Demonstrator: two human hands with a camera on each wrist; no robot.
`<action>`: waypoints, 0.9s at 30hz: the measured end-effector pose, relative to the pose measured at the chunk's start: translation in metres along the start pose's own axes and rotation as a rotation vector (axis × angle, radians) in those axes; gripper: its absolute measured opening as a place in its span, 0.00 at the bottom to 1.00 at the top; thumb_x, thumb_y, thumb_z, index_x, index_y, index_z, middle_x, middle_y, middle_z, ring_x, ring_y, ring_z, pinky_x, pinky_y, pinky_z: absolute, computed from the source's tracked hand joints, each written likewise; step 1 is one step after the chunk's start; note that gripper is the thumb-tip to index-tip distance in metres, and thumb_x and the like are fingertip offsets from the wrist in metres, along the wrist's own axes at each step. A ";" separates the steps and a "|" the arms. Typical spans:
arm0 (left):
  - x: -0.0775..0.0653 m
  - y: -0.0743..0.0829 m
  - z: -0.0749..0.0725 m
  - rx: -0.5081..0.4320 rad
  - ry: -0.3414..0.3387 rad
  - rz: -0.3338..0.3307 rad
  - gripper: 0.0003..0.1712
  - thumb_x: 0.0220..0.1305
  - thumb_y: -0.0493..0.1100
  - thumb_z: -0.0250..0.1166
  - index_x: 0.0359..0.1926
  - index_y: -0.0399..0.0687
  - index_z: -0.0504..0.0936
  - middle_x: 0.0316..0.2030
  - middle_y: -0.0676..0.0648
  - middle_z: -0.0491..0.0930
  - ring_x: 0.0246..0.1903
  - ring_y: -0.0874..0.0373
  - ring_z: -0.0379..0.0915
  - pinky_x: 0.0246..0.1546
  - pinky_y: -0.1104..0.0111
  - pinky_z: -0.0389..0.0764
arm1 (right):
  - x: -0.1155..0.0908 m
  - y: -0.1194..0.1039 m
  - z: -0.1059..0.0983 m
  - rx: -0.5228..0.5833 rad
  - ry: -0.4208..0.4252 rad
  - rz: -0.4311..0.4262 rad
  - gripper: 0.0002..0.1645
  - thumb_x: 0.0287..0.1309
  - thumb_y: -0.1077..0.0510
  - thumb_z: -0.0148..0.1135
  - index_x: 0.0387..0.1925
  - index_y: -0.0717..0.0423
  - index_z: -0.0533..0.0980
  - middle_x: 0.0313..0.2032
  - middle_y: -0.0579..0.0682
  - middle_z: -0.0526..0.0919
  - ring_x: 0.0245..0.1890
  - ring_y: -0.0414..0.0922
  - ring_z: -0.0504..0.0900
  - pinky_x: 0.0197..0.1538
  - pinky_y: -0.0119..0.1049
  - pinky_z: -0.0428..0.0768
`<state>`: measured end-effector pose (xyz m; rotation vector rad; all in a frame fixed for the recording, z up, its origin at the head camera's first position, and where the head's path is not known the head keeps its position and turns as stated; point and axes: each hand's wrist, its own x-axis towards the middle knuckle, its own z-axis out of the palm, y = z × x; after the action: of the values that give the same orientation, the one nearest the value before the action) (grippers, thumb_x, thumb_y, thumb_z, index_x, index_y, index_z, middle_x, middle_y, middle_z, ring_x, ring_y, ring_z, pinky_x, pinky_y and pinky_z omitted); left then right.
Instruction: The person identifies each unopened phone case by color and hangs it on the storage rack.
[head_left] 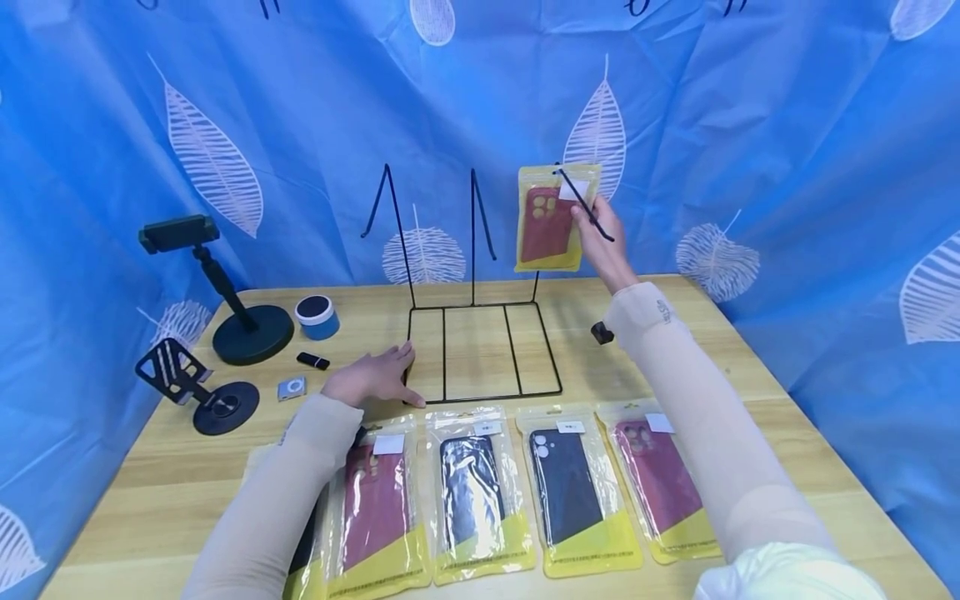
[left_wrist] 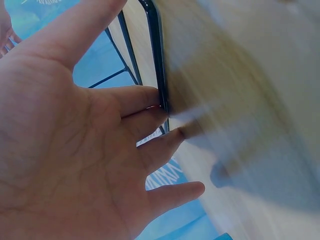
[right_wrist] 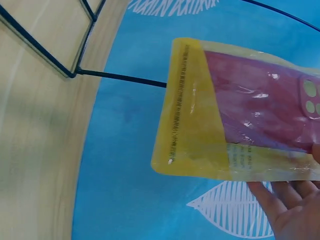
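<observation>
My right hand (head_left: 606, 243) pinches the right edge of a phone case in a clear and yellow pouch (head_left: 546, 227). The case inside is dark red, as the right wrist view also shows (right_wrist: 257, 100). The pouch's top is at the right hook (head_left: 588, 210) of a black wire rack (head_left: 472, 306); whether the hook passes through its hole, I cannot tell. With fingers spread and mostly straight, my left hand (head_left: 375, 377) touches the left side of the rack's base. In the left wrist view, fingertips meet the black bar (left_wrist: 159, 60).
Several pouched phone cases lie in a front row, among them a red one (head_left: 378, 508) and a dark one (head_left: 566, 492). Two phone stands (head_left: 252, 335) (head_left: 227, 408), a blue round container (head_left: 318, 318), and small gadgets (head_left: 292, 387) stand left. A small black object (head_left: 602, 332) lies right.
</observation>
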<state>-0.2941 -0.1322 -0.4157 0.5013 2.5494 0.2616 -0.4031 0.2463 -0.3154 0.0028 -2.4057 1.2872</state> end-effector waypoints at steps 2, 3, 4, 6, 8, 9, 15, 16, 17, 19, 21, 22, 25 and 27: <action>0.000 0.000 0.002 0.004 0.001 0.000 0.61 0.60 0.68 0.65 0.78 0.40 0.44 0.79 0.40 0.35 0.78 0.39 0.35 0.74 0.37 0.40 | -0.003 0.005 0.000 0.020 -0.003 0.009 0.21 0.71 0.39 0.52 0.50 0.51 0.71 0.35 0.47 0.73 0.32 0.46 0.69 0.37 0.37 0.67; 0.000 0.001 0.002 0.005 0.001 0.000 0.61 0.60 0.68 0.65 0.78 0.40 0.44 0.79 0.40 0.35 0.78 0.39 0.35 0.74 0.38 0.41 | -0.005 0.008 -0.001 0.034 -0.002 0.011 0.23 0.71 0.40 0.53 0.53 0.53 0.71 0.39 0.49 0.75 0.36 0.47 0.72 0.40 0.36 0.70; 0.001 0.001 0.002 0.009 0.001 0.000 0.62 0.60 0.68 0.65 0.78 0.40 0.44 0.79 0.40 0.35 0.78 0.39 0.35 0.74 0.38 0.41 | -0.007 0.011 -0.002 0.045 0.001 0.011 0.24 0.71 0.42 0.54 0.55 0.54 0.71 0.43 0.51 0.78 0.41 0.48 0.75 0.44 0.37 0.73; 0.000 0.001 0.002 0.008 0.000 -0.001 0.62 0.60 0.68 0.65 0.78 0.40 0.43 0.79 0.40 0.35 0.78 0.39 0.34 0.74 0.38 0.41 | -0.012 0.017 -0.004 0.071 0.005 0.008 0.26 0.70 0.45 0.56 0.61 0.57 0.69 0.53 0.55 0.79 0.53 0.49 0.78 0.55 0.39 0.75; -0.001 0.001 0.001 0.005 0.000 -0.002 0.62 0.60 0.68 0.65 0.78 0.39 0.43 0.79 0.40 0.35 0.78 0.39 0.34 0.74 0.39 0.41 | -0.018 0.021 -0.007 0.091 -0.007 0.022 0.30 0.70 0.46 0.57 0.66 0.56 0.66 0.62 0.55 0.77 0.62 0.50 0.76 0.64 0.42 0.74; -0.001 0.002 0.001 0.000 -0.001 -0.003 0.62 0.60 0.67 0.65 0.78 0.39 0.43 0.79 0.40 0.35 0.78 0.39 0.34 0.74 0.39 0.41 | -0.022 0.023 -0.010 0.089 -0.021 0.033 0.32 0.70 0.46 0.57 0.68 0.55 0.64 0.64 0.55 0.76 0.65 0.50 0.74 0.66 0.44 0.73; -0.003 0.003 -0.004 -0.009 0.004 -0.002 0.61 0.61 0.66 0.65 0.78 0.39 0.43 0.79 0.39 0.35 0.78 0.39 0.34 0.74 0.39 0.39 | -0.056 0.021 -0.038 -0.133 -0.222 0.113 0.48 0.68 0.35 0.54 0.77 0.52 0.49 0.71 0.56 0.68 0.69 0.55 0.69 0.67 0.54 0.71; -0.004 0.003 -0.004 -0.004 0.006 -0.001 0.61 0.61 0.66 0.65 0.78 0.39 0.43 0.79 0.39 0.35 0.78 0.39 0.34 0.74 0.38 0.40 | -0.064 0.020 -0.044 -0.202 -0.294 0.106 0.48 0.68 0.34 0.53 0.77 0.54 0.50 0.70 0.58 0.68 0.68 0.57 0.70 0.66 0.55 0.72; -0.003 0.002 -0.004 0.004 0.007 -0.004 0.61 0.61 0.67 0.65 0.78 0.39 0.43 0.79 0.39 0.35 0.78 0.39 0.34 0.74 0.38 0.40 | -0.073 0.020 -0.050 -0.278 -0.381 0.092 0.48 0.68 0.34 0.53 0.76 0.56 0.52 0.69 0.60 0.69 0.66 0.59 0.71 0.65 0.57 0.72; -0.004 0.001 -0.003 0.017 0.008 -0.005 0.62 0.60 0.68 0.65 0.78 0.38 0.44 0.79 0.38 0.35 0.78 0.38 0.35 0.74 0.37 0.41 | -0.091 0.024 -0.061 -0.421 -0.569 0.042 0.46 0.67 0.34 0.54 0.73 0.59 0.59 0.65 0.62 0.73 0.62 0.61 0.75 0.61 0.59 0.75; -0.004 0.000 -0.002 0.019 0.005 -0.006 0.62 0.60 0.68 0.65 0.78 0.37 0.44 0.79 0.38 0.36 0.78 0.38 0.35 0.74 0.37 0.41 | -0.111 0.034 -0.073 -0.529 -0.755 0.011 0.42 0.67 0.37 0.56 0.69 0.62 0.65 0.60 0.63 0.77 0.57 0.61 0.78 0.58 0.59 0.77; -0.004 -0.001 -0.001 0.018 0.004 -0.003 0.62 0.60 0.68 0.65 0.78 0.37 0.45 0.79 0.38 0.36 0.77 0.38 0.35 0.73 0.37 0.41 | -0.121 0.040 -0.079 -0.570 -0.830 0.005 0.40 0.66 0.38 0.58 0.67 0.63 0.67 0.58 0.63 0.79 0.56 0.60 0.79 0.57 0.58 0.78; -0.005 0.000 0.000 0.009 0.004 0.006 0.62 0.60 0.68 0.65 0.78 0.37 0.45 0.79 0.38 0.36 0.78 0.38 0.35 0.74 0.37 0.41 | -0.146 0.063 -0.098 -0.649 -0.959 0.015 0.33 0.64 0.44 0.63 0.59 0.64 0.73 0.51 0.59 0.83 0.50 0.56 0.82 0.53 0.55 0.80; -0.004 0.001 0.001 0.011 0.007 0.014 0.62 0.60 0.68 0.65 0.78 0.38 0.45 0.79 0.38 0.36 0.78 0.38 0.35 0.74 0.37 0.41 | -0.160 0.077 -0.111 -0.672 -0.970 0.048 0.28 0.63 0.48 0.65 0.55 0.64 0.75 0.47 0.56 0.84 0.45 0.51 0.82 0.52 0.53 0.81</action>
<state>-0.2900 -0.1325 -0.4140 0.5229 2.5568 0.2547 -0.2318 0.3488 -0.3791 0.4730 -3.5581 0.4248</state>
